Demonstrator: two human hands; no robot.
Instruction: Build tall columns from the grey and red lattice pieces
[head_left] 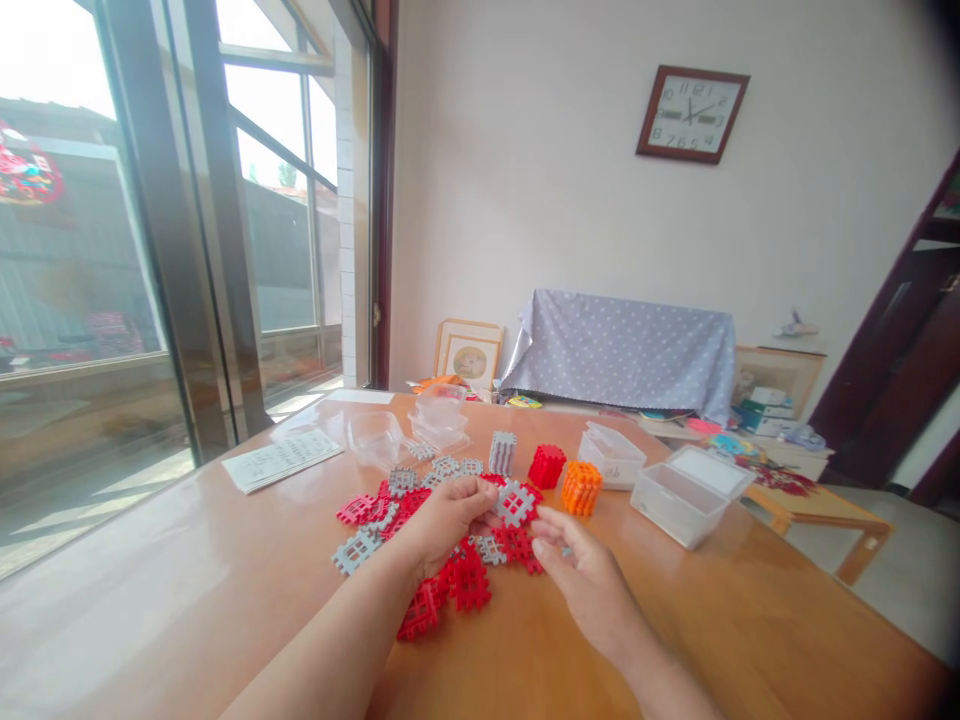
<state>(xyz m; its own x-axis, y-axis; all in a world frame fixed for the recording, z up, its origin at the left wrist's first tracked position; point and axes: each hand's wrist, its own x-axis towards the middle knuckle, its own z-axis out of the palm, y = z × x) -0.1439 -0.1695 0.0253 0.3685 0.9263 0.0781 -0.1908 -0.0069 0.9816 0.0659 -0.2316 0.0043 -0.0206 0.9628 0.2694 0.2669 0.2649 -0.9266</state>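
Note:
My left hand (459,510) pinches a grey square lattice piece (515,503) by its left edge, above the middle of the table. Close to the piece's lower right side, my right hand (574,560) has its fingers apart and holds nothing. Red lattice pieces (469,580) and grey ones (356,550) lie in a loose heap under and around my left hand, which hides part of it. Behind the hands stand a grey stack (502,453), a red stack (547,466) and an orange stack (581,488) of pieces.
Clear plastic boxes (375,440) stand at the table's back left. Two more containers, a lidded one (611,457) and an open one (681,505), are at the right. Printed sheets (283,460) lie on the left of the wooden table (780,620).

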